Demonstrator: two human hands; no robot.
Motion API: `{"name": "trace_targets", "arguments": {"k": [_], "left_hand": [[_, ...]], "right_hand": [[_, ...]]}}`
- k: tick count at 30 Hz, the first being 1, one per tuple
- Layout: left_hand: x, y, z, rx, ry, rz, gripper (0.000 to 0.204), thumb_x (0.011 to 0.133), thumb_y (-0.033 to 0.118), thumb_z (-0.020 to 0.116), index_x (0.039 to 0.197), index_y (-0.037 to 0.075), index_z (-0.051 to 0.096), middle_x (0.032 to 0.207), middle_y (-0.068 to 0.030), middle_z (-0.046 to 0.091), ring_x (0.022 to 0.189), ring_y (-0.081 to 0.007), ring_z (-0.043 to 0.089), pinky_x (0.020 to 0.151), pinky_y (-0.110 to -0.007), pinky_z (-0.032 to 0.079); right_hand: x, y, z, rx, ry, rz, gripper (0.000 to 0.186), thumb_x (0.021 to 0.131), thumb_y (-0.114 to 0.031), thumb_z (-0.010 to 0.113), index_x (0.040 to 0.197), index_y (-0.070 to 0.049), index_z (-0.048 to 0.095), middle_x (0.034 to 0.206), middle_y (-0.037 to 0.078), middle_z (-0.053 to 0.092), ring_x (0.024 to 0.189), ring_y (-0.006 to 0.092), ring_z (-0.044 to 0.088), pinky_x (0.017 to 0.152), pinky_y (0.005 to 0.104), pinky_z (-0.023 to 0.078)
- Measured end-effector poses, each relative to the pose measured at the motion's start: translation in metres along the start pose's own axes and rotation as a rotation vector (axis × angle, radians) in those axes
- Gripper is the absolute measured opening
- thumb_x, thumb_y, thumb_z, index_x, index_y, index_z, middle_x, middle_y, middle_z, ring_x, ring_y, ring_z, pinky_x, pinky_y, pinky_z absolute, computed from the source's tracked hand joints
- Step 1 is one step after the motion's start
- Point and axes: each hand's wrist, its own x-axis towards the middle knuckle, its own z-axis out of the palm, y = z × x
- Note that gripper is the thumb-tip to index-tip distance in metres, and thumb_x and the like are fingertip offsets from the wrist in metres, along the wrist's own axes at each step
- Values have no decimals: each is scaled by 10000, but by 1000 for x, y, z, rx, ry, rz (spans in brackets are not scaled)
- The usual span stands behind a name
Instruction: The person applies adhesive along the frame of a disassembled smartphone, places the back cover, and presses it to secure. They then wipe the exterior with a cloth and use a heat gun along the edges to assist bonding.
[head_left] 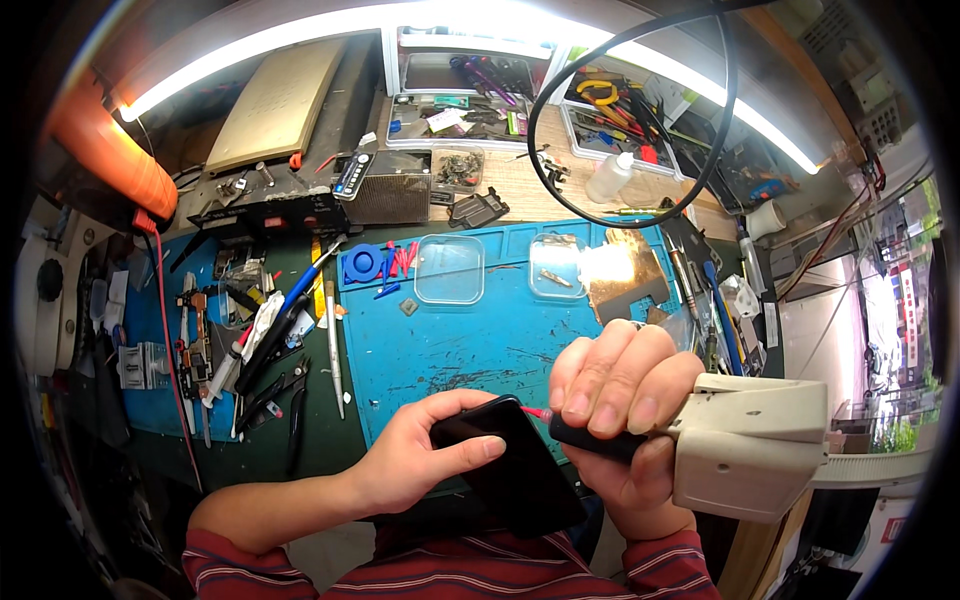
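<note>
My left hand [415, 445] is wrapped around a black smartphone [515, 470], its thumb lying across the dark screen near one corner. The phone is held tilted over the near edge of the work mat. In my right hand [630, 395] is a black-handled tool [600, 440] with a thin pink-red tip [537, 412]. That tip points left and lies at the phone's upper edge; whether it touches cannot be made out. My right fingers are closed round the handle. Right beside that hand is a bulky beige plastic housing [750, 445]; how it joins the tool is hidden.
A blue mat [450, 345] carries two clear plastic trays [449, 270] [557, 266] and a shiny copper-coloured plate [625, 275]. Tweezers, pliers and a blue pen-like tool [312, 275] lie left. A black cable loop [535, 110] hangs above. A white bottle [610, 180] stands behind.
</note>
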Motion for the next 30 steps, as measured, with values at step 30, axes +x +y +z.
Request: {"name": "trace_targets", "arguments": {"k": [30], "left_hand": [[1, -1, 0, -51, 18, -18, 379, 922, 104, 704, 1265, 5, 578, 1109, -34, 655, 989, -93, 614, 872, -256, 512]], "right_hand": [[1, 0, -8, 73, -55, 21, 319, 881, -374, 748, 870, -162, 510, 839, -9, 535, 804, 142, 546, 715, 318, 467]]}}
